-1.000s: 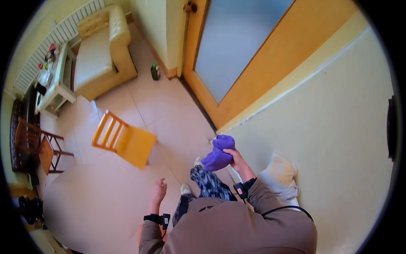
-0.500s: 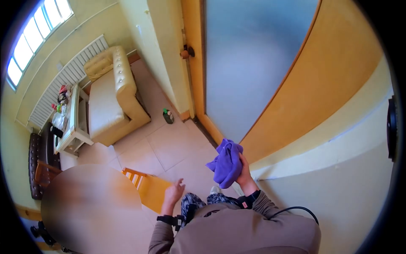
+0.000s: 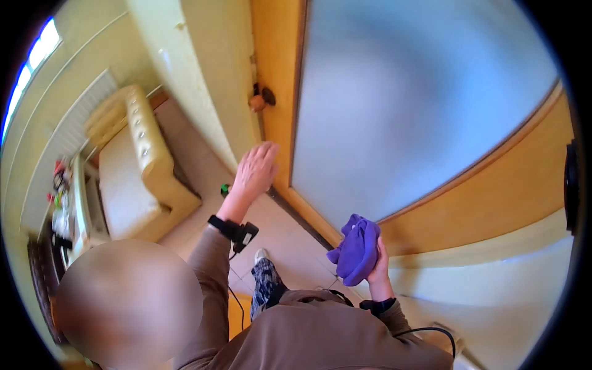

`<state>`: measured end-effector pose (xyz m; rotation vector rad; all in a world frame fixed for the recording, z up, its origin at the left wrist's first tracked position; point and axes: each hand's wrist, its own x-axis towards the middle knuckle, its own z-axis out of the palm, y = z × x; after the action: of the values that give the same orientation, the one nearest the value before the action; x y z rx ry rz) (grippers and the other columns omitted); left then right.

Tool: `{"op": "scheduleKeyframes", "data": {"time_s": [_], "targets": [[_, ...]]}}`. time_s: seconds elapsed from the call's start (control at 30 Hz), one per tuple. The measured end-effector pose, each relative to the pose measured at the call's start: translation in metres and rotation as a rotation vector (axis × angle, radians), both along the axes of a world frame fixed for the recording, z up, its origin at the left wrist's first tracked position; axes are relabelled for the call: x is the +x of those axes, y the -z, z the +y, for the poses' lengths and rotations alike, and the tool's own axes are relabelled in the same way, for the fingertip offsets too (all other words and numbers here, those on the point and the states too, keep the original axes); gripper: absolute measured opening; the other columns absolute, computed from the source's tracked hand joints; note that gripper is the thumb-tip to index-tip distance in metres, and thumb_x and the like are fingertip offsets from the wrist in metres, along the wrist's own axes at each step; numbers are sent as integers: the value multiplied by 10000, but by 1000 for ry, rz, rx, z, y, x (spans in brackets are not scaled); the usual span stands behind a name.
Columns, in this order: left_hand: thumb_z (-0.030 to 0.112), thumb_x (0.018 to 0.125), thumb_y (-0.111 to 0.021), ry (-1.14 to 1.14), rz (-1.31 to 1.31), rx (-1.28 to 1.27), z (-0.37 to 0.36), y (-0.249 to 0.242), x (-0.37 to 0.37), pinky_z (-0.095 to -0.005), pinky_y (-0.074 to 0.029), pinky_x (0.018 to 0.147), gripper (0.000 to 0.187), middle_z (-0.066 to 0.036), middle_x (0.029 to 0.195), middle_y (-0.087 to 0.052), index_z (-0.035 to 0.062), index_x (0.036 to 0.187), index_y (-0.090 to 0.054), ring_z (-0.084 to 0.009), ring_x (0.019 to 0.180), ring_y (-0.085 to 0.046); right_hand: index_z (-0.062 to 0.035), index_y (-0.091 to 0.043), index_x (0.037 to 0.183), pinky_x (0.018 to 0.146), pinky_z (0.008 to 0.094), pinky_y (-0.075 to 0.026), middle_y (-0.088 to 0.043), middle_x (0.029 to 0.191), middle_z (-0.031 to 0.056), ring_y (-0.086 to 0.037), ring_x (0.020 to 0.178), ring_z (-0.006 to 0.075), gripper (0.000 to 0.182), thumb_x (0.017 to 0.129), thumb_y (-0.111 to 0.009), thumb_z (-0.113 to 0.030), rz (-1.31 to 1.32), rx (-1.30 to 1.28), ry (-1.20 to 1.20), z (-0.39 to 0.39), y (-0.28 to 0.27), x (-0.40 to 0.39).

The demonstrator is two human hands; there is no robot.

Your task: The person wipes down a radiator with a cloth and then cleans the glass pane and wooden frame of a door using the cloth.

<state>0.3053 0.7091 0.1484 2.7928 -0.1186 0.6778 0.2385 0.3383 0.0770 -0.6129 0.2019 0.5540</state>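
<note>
My right hand [image 3: 381, 266] grips a bunched purple cloth [image 3: 357, 251] in front of the lower part of the door. The cloth hides part of the fingers. My left hand [image 3: 256, 169] is stretched forward, back of the hand up, with its fingers extended and nothing seen in it. It is below the round door knob [image 3: 258, 102] in this view and apart from it. The wooden door [image 3: 277, 37] has a large frosted glass panel [image 3: 394, 111] and appears closed.
A cream tufted sofa [image 3: 129, 172] stands left, beside a white table [image 3: 80, 203] with several small items. A dark bottle with a green top [image 3: 225, 189] is on the floor, partly behind my left arm. A wall corner [image 3: 203, 80] juts out left of the door.
My left hand has risen from near my waist and reached forward toward the door knob. My body and view have moved closer to the door. The purple cloth stays in my right hand.
</note>
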Motion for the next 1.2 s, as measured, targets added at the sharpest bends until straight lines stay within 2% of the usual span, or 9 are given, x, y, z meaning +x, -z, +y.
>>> {"op": "scheduleKeyframes", "data": {"time_s": [0.17,0.23,0.47,0.63,0.73,0.87,1.03,1.1,1.2], "targets": [[180,802,-601,76,-79,235,52,2,123,-422,-379,964,501,-152,1255,-490,3,1244,-445,-305,1162,-463,10,-447,1261,970,431,-410,-558,1184,163,-541,1086,293,521,817,-589,-223,42,-163,253,14,-21,1],[121,817,-506,-2,-322,291,74,10,169,-417,-399,905,340,-167,1106,-529,-14,1128,-501,-310,1069,-496,22,-455,1242,953,425,-424,-572,1155,156,-552,1064,288,504,793,-598,-157,75,-185,303,22,-40,4],[133,799,-551,-215,256,134,112,26,245,-395,-491,821,184,-161,1015,-608,39,950,-598,-285,985,-588,2,-421,1275,940,371,-425,-551,1165,134,-548,1061,243,554,749,-589,-41,-356,-526,645,38,-100,18],[329,723,-684,-223,326,91,128,42,248,-381,-509,807,469,-178,1028,-590,42,1064,-541,-303,960,-600,-13,-253,1398,994,348,-350,-448,1296,143,-463,1162,221,711,762,-569,24,-591,-733,831,65,-152,44],[442,720,-674,-221,400,61,132,34,256,-405,-505,804,547,-194,999,-630,28,1057,-555,-326,951,-611,-32,-116,1451,1078,374,-194,-167,1477,149,-230,1331,242,780,804,-549,10,-931,-1230,1036,78,-177,69],[448,696,-663,-100,324,-113,149,46,261,-466,-487,791,554,-243,940,-635,11,1027,-584,-398,913,-598,-7,-99,1436,1065,402,-229,-210,1431,167,-282,1286,271,798,791,-568,-10,-1421,-1587,1516,40,-210,97],[418,688,-672,-27,246,-224,156,60,263,-479,-487,748,510,-257,866,-631,-17,943,-596,-423,838,-599,7,-186,1400,1016,407,-320,-333,1347,166,-411,1181,276,723,798,-587,-9,-1737,-1650,1952,60,-368,139],[353,703,-655,-18,248,-254,156,63,264,-494,-489,734,444,-265,866,-626,-6,955,-589,-429,833,-598,-2,-317,1351,1017,405,-311,-385,1344,159,-416,1196,266,613,816,-614,-9,-1989,-1498,1794,67,-418,172],[335,691,-636,6,274,-235,161,72,269,-497,-496,718,438,-255,841,-631,-19,943,-578,-430,799,-606,-85,-458,1299,987,375,-352,-485,1287,108,-457,1186,252,529,798,-630,-71,-1889,-1870,1705,110,-468,200]]}}
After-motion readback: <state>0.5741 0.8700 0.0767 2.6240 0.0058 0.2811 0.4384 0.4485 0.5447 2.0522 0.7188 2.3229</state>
